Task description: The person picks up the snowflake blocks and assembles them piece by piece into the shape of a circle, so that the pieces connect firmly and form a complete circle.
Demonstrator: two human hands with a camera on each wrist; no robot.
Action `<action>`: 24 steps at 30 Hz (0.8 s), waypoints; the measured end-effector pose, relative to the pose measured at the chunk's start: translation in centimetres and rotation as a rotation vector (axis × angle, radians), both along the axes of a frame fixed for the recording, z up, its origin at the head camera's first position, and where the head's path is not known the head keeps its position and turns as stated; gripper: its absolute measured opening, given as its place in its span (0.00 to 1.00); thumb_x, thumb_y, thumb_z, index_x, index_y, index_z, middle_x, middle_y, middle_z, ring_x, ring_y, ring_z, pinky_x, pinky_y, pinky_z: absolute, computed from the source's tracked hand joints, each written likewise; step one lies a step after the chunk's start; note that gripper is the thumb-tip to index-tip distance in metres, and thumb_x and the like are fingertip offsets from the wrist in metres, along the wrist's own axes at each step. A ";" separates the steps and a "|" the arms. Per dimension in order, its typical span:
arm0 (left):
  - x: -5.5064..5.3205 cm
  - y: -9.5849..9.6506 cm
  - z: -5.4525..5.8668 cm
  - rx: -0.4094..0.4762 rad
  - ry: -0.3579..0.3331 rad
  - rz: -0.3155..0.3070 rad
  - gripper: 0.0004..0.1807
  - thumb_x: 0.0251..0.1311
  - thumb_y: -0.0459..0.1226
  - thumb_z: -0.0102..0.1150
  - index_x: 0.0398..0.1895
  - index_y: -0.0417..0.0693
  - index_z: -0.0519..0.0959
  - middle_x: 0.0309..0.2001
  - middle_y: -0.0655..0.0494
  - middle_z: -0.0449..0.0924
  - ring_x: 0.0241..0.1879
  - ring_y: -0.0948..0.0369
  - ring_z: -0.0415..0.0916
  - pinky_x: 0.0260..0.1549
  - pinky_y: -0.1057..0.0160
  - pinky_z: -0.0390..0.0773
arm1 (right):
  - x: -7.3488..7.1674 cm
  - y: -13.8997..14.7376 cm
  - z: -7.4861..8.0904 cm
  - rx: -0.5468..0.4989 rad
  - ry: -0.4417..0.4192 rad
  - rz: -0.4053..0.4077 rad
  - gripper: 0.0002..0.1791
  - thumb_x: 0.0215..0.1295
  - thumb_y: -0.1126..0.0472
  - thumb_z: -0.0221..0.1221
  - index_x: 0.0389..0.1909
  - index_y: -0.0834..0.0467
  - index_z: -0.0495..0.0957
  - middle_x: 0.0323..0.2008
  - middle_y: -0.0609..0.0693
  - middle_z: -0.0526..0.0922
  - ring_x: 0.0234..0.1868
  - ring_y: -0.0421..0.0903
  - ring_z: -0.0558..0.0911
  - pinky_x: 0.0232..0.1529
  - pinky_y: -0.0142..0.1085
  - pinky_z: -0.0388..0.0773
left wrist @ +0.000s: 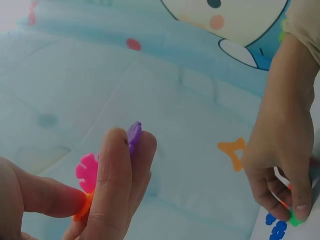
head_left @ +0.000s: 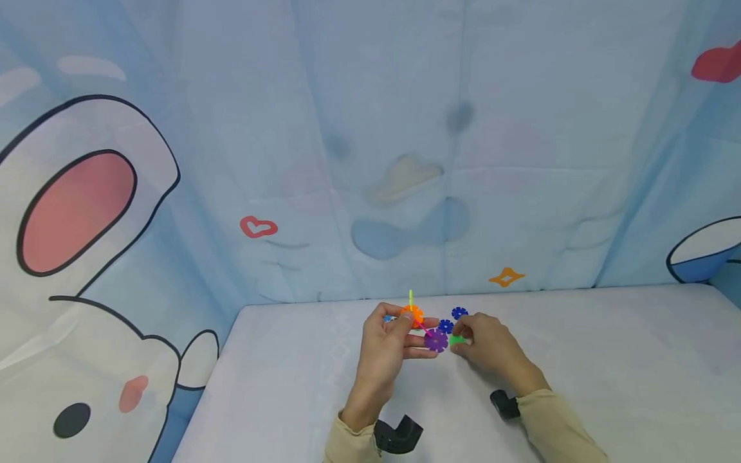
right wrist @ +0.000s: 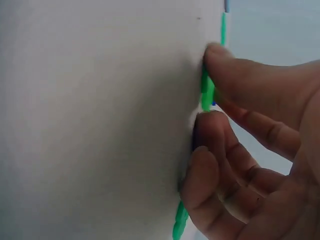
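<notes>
In the head view my left hand (head_left: 379,354) is raised over the table. Between its thumb and fingers it pinches a joined set of notched snowflake discs: an orange disc (head_left: 417,312), a purple disc (head_left: 436,341), a yellow-green disc (head_left: 411,298) seen edge-on, and a pink disc (left wrist: 87,172) that shows best in the left wrist view. My right hand (head_left: 492,344) is low at the tabletop, its thumb and fingertips pinching a green disc (head_left: 457,339). Two blue discs (head_left: 460,312) lie just beyond those fingertips. Fingers partly cover the held pieces.
More green pieces (right wrist: 180,220) appear edge-on around the right hand in the right wrist view. A white cloth covers the table (head_left: 278,379). Behind its far edge hangs a light blue printed curtain (head_left: 370,128). Black wrist straps (head_left: 399,435) sit at both cuffs.
</notes>
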State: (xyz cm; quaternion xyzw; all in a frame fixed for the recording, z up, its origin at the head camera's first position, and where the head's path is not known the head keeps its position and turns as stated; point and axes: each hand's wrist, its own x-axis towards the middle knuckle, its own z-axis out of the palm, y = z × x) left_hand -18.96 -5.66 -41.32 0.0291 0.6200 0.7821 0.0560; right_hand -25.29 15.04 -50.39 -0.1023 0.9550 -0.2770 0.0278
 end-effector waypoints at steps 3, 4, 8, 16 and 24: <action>0.0 0.1 0.0 -0.004 0.005 -0.012 0.04 0.79 0.34 0.50 0.46 0.41 0.69 0.47 0.38 0.91 0.26 0.60 0.88 0.33 0.57 0.91 | 0.0 -0.2 -0.2 0.010 -0.003 -0.019 0.15 0.58 0.59 0.79 0.39 0.59 0.83 0.32 0.50 0.77 0.35 0.47 0.74 0.38 0.42 0.80; 0.0 0.1 0.0 -0.005 0.008 -0.017 0.04 0.79 0.34 0.50 0.46 0.41 0.69 0.47 0.38 0.91 0.26 0.60 0.88 0.33 0.57 0.91 | 0.0 -0.2 -0.2 0.007 -0.008 -0.023 0.16 0.57 0.60 0.79 0.39 0.59 0.82 0.32 0.50 0.76 0.35 0.47 0.74 0.37 0.41 0.80; 0.1 0.2 0.0 -0.013 0.019 -0.035 0.04 0.78 0.33 0.50 0.45 0.40 0.70 0.47 0.37 0.91 0.26 0.60 0.88 0.34 0.55 0.92 | 0.0 0.1 -0.1 -0.031 -0.038 -0.017 0.16 0.59 0.62 0.78 0.38 0.58 0.78 0.30 0.49 0.76 0.33 0.46 0.73 0.35 0.37 0.77; 0.4 0.2 0.4 -0.029 0.050 -0.054 0.05 0.79 0.33 0.51 0.45 0.39 0.71 0.46 0.35 0.90 0.24 0.61 0.86 0.32 0.53 0.92 | 0.7 0.9 3.1 -0.352 0.090 0.069 0.07 0.71 0.68 0.64 0.47 0.62 0.82 0.31 0.49 0.86 0.28 0.41 0.85 0.31 0.30 0.84; 0.7 0.1 0.5 -0.052 0.064 -0.098 0.07 0.79 0.35 0.54 0.45 0.37 0.73 0.45 0.35 0.90 0.23 0.60 0.85 0.30 0.53 0.91 | 3.1 0.5 8.3 -0.664 0.179 0.019 0.15 0.78 0.58 0.63 0.59 0.61 0.81 0.36 0.59 0.86 0.33 0.46 0.89 0.38 0.33 0.90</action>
